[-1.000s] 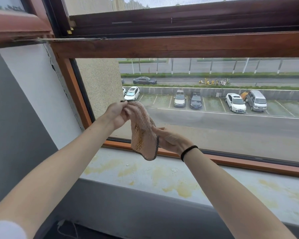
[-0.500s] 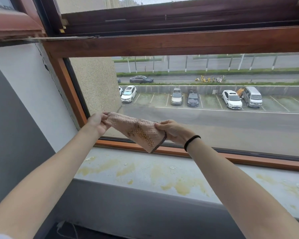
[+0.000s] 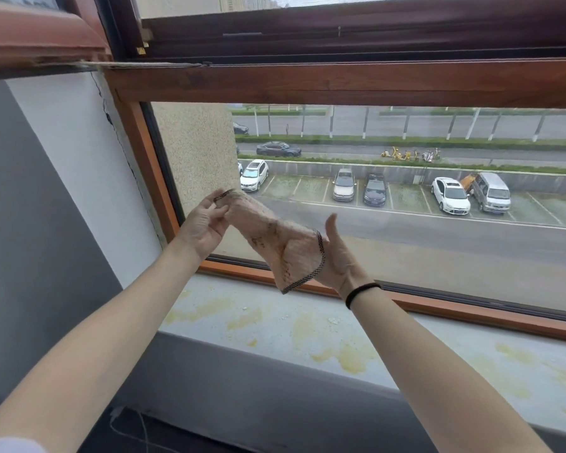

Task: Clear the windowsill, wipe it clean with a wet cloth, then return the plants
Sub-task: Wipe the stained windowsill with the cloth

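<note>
The cloth hung in the air between the two hands, its long axis slanting from the left grip down to the right grip. The left grip was pinched shut on the upper corner. The right thumb stood lifted off the fabric, and the fingers were hidden behind it, so I could not tell whether that grip was closed.

The windowsill lay directly below both grips and apart from the cloth. The right grip was lower and so the nearer. No plants were in sight, so wiping was probably next.

The cloth was pinkish and knobbly-woven, with dark smudges and a dark checked border. The sill was pale, smooth and flat, blotched yellow and flecked with white crumbs.
</note>
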Tool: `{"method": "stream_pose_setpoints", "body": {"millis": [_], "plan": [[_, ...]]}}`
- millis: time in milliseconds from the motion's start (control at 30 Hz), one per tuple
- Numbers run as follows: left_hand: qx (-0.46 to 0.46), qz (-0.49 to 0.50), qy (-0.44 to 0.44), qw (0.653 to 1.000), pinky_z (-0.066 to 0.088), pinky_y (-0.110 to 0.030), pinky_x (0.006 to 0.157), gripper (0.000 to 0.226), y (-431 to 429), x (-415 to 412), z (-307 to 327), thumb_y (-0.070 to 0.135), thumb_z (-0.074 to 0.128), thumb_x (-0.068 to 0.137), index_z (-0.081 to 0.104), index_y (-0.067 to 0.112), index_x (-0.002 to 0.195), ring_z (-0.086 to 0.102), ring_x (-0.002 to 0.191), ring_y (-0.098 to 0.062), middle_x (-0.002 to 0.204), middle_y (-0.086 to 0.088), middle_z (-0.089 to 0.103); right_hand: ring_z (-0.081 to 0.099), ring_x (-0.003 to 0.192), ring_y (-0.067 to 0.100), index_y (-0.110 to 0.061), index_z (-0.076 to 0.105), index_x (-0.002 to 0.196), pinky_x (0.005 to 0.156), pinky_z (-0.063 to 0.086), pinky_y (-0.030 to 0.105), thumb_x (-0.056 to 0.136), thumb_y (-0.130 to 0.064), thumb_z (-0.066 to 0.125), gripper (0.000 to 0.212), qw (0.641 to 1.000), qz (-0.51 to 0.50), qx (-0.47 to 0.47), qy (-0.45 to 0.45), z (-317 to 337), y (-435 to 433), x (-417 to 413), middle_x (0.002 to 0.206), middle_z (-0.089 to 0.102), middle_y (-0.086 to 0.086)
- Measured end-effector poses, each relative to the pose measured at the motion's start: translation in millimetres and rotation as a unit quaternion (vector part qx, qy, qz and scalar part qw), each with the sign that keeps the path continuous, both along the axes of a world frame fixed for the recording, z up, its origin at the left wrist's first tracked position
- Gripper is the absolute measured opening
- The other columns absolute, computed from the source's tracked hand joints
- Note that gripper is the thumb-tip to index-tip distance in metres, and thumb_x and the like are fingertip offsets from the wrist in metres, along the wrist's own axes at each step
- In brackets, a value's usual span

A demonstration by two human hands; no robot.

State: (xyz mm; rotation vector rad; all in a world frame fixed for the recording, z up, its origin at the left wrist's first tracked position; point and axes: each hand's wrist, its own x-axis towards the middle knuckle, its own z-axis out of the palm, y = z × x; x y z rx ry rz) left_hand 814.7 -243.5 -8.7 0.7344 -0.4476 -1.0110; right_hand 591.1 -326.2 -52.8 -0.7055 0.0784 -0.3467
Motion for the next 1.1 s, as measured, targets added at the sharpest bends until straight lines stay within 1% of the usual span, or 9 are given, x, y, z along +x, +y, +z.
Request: {"method": "stream_pose_setpoints", "body": {"millis": [100,167,267,467,567,767,900,1000,1100], "plan": [[-0.013,-0.034,-0.014,0.999,0.057,-0.019,0.066,0.034,-3.1,-8.8,2.0,-0.012,0.038,0.093,0.057,0.009,0.111,0.069,0.081,-0.015,0.096,-0.010,0.069,0.065,0.102,0.033,0.009,0.056,0.117,0.095,0.046,0.046,0.085,-0.064,0.039,0.081,0.996,-0.018,0.067,0.055,-4.7,1.2,5.7,0.113,0.062,0.026],[-0.014,-0.046,-0.015,0.999,0.057,-0.018,0.067,0.035,-5.3,-12.5,4.0,-0.012,0.036,0.093,0.058,0.009,0.111,0.070,0.081,-0.014,0.096,-0.009,0.070,0.069,0.087,0.027,0.008,0.055,0.113,0.087,0.052,0.035,0.093,-0.057,0.034,0.071,0.992,-0.031,0.056,0.108,-7.6,1.4,8.2,0.100,0.064,0.021],[-0.017,-0.066,-0.020,0.997,0.056,-0.018,0.070,0.035,-6.8,-16.3,6.3,-0.012,0.037,0.092,0.057,0.008,0.112,0.070,0.080,-0.014,0.094,-0.009,0.071,0.071,0.077,0.025,0.009,0.057,0.108,0.072,0.059,0.033,0.098,-0.051,0.030,0.066,0.987,-0.004,0.042,0.155,-13.5,2.2,8.1,0.089,0.069,0.018],[-0.008,-0.089,-0.019,0.996,0.056,-0.018,0.063,0.032,-7.0,-23.6,3.0,-0.011,0.042,0.089,0.058,0.007,0.109,0.070,0.077,-0.015,0.096,-0.009,0.070,0.068,0.075,0.019,-0.003,0.072,0.091,0.073,0.055,0.029,0.095,-0.055,0.031,0.066,0.987,0.034,-0.010,0.156,-11.7,6.7,4.3,0.085,0.071,0.010],[0.018,-0.066,-0.001,0.998,0.053,-0.016,0.053,0.029,-10.0,-24.3,0.6,-0.012,0.042,0.088,0.056,0.007,0.105,0.069,0.068,-0.014,0.091,-0.011,0.068,0.067,0.083,0.020,-0.005,0.066,0.105,0.076,0.054,0.032,0.093,-0.041,0.044,0.044,0.991,-0.029,-0.010,0.130,-7.4,8.1,8.1,0.097,0.069,0.011],[0.076,-0.024,-0.004,0.997,0.050,-0.016,0.047,0.027,-8.4,-29.7,-3.3,-0.015,0.038,0.091,0.054,0.007,0.097,0.065,0.056,-0.013,0.080,-0.012,0.064,0.069,0.088,0.027,0.000,0.056,0.114,0.083,0.056,0.041,0.100,-0.034,0.036,0.042,0.991,-0.083,0.060,0.091,-3.7,4.3,4.9,0.101,0.069,0.017],[0.180,-0.056,-0.027,0.982,0.055,-0.024,0.050,0.011,-11.8,-34.7,-16.0,0.007,0.039,0.100,0.050,0.003,0.098,0.056,0.055,-0.014,0.080,-0.009,0.052,0.070,0.072,0.024,-0.002,0.058,0.099,0.069,0.058,0.033,0.101,-0.036,0.033,0.042,0.984,-0.110,0.053,0.129,0.1,4.5,5.6,0.082,0.071,0.014],[0.298,-0.137,-0.081,0.941,0.059,-0.041,0.063,0.032,-10.2,-38.8,-30.3,0.035,0.034,0.103,0.043,0.007,0.113,0.060,0.070,-0.024,0.082,-0.011,0.055,0.069,0.065,0.024,-0.002,0.062,0.083,0.078,0.050,0.039,0.102,-0.035,0.031,0.050,0.982,-0.127,0.064,0.127,4.6,6.4,5.1,0.073,0.069,0.014],[0.309,-0.203,-0.115,0.922,0.053,-0.043,0.073,0.050,-6.1,-47.5,-37.0,0.050,0.027,0.100,0.045,0.007,0.118,0.063,0.077,-0.028,0.087,-0.013,0.061,0.066,0.068,0.026,-0.001,0.068,0.068,0.081,0.043,0.044,0.102,-0.035,0.030,0.061,0.981,-0.136,0.073,0.116,4.5,4.0,2.4,0.069,0.068,0.015]]}}
